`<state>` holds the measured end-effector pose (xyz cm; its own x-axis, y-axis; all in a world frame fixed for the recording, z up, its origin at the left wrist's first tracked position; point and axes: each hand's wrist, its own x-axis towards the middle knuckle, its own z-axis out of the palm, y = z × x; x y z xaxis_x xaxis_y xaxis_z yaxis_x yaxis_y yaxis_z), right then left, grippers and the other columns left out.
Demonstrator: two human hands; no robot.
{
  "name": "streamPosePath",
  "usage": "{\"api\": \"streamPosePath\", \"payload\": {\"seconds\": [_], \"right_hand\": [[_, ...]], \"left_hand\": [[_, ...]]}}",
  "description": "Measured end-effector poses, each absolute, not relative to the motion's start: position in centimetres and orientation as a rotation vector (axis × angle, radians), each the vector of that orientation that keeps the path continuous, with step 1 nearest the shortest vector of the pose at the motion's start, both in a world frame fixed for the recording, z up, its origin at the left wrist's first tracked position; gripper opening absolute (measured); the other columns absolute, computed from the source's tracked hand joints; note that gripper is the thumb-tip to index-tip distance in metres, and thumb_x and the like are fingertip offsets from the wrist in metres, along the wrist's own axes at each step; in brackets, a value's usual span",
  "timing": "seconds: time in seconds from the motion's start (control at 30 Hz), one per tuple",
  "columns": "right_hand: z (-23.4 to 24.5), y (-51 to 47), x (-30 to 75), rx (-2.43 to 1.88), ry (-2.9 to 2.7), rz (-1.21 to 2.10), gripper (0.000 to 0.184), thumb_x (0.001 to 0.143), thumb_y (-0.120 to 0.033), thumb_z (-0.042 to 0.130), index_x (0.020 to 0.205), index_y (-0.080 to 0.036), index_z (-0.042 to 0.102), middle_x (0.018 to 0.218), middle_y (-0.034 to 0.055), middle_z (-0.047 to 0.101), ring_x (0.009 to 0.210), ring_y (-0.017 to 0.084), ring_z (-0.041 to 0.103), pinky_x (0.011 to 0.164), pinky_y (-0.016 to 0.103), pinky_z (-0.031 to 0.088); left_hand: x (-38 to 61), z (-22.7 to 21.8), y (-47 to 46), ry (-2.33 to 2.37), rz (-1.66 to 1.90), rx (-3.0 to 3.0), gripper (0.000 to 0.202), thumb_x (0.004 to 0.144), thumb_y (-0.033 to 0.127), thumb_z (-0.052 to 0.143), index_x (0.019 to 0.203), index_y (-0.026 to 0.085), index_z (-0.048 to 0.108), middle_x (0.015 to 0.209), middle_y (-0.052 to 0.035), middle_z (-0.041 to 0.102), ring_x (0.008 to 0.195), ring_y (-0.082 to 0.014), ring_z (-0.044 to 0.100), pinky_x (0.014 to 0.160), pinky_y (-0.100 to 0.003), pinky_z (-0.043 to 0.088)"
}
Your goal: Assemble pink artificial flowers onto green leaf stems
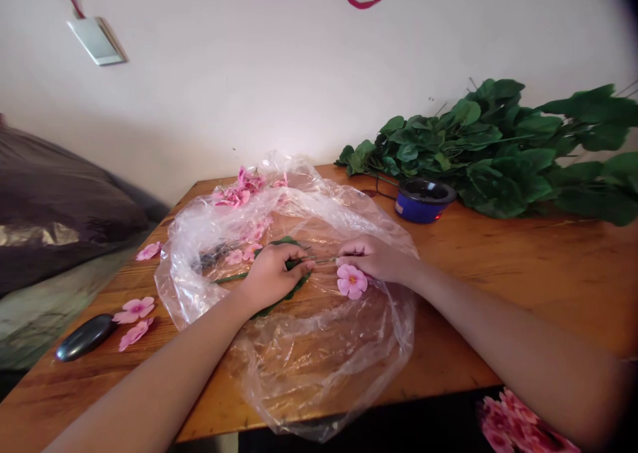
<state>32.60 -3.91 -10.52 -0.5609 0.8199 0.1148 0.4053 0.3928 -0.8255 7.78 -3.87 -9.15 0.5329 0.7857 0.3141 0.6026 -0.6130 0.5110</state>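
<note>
My left hand (273, 273) is closed around a thin green stem with leaves (294, 285), held over a crumpled clear plastic bag (299, 347) on the wooden table (523, 273). My right hand (375, 257) pinches the stem's free end, with a pink fabric flower (351, 281) just under its fingers. The two hands are a short gap apart, joined by the stem. More pink flowers (239, 190) lie in a heap at the bag's far edge.
Loose pink petals (133, 309) and a black oval object (84, 337) lie at the table's left front. A blue bowl (423, 200) stands behind the bag. A pile of green leafy stems (508, 151) fills the back right. Dark cushions (54, 207) are at the left.
</note>
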Motion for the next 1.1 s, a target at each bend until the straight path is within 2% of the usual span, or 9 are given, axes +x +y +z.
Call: {"api": "streamPosePath", "payload": {"seconds": [0.4, 0.87, 1.1], "right_hand": [[-10.41, -3.94, 32.38, -1.055, -2.200, 1.034, 0.029, 0.088, -0.027, 0.052, 0.060, -0.017, 0.051, 0.059, -0.0046, 0.046, 0.057, 0.010, 0.042, 0.054, 0.024, 0.030], [-10.60, -4.03, 32.45, -1.053, -2.139, 1.080, 0.028, 0.089, -0.033, 0.052, 0.067, -0.017, 0.059, 0.063, -0.0029, 0.052, 0.060, 0.011, 0.045, 0.056, 0.024, 0.033], [-10.71, -4.03, 32.32, -1.059, -2.126, 1.081, 0.028, 0.089, -0.032, 0.053, 0.065, -0.017, 0.057, 0.062, -0.0033, 0.051, 0.059, 0.011, 0.044, 0.055, 0.024, 0.033]], "left_hand": [[7.75, -9.29, -3.77, 1.125, 0.773, 2.430, 0.013, 0.087, 0.028, 0.063, 0.079, 0.020, 0.069, 0.081, -0.0013, 0.069, 0.075, -0.0149, 0.063, 0.068, -0.027, 0.047], [7.72, -9.32, -3.64, 1.135, 0.766, 2.422, 0.013, 0.087, 0.028, 0.064, 0.078, 0.020, 0.069, 0.078, -0.0007, 0.069, 0.071, -0.0140, 0.061, 0.065, -0.026, 0.046], [7.68, -9.62, -3.55, 1.132, 0.778, 2.439, 0.011, 0.087, 0.027, 0.064, 0.079, 0.020, 0.068, 0.081, -0.0004, 0.069, 0.075, -0.0143, 0.062, 0.069, -0.026, 0.046]]}}
